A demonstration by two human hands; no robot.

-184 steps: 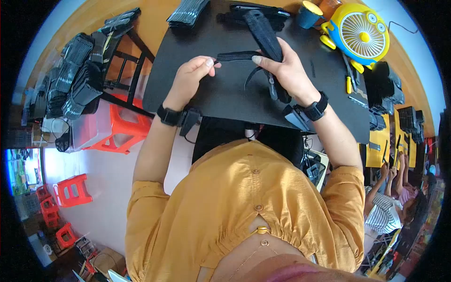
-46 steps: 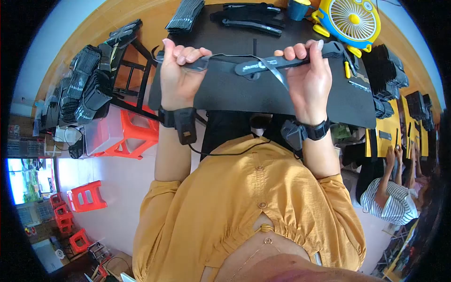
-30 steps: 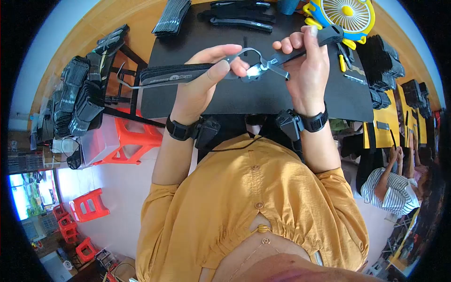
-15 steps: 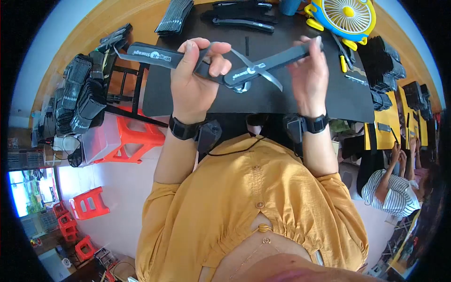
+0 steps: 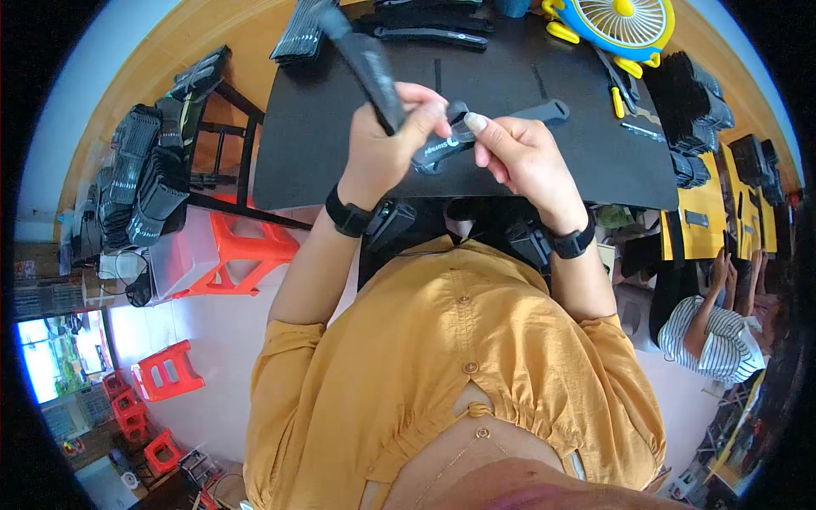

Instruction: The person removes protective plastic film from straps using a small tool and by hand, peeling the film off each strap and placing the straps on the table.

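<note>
Item: flat black fabric strap with white lettering, "Storage" legible, held above the worktop between the two hands; a grey rounded end with a slot shows beyond the right fingers.

Item: long black strap piece, blurred, pale marking, slanting up and away from the left hand. Whether the two pieces join is hidden by fingers.

Left hand: grip closed around the long piece, fingertips beside the lettered strap.

Right hand: grip pinching the lettered strap between thumb and fingers.

Worktop, matt black, beneath both hands. On it:
- black straps, lying at the far edge;
- stack of silver-grey and black straps, far left corner;
- blue-and-yellow fan with white grille, far right;
- yellow-handled tool, near the fan.

Beyond, left: piled black and grey strap bundles; red plastic stool.

Beyond, right: piled black bundles; a co-worker in a striped top at a yellow surface.
</note>
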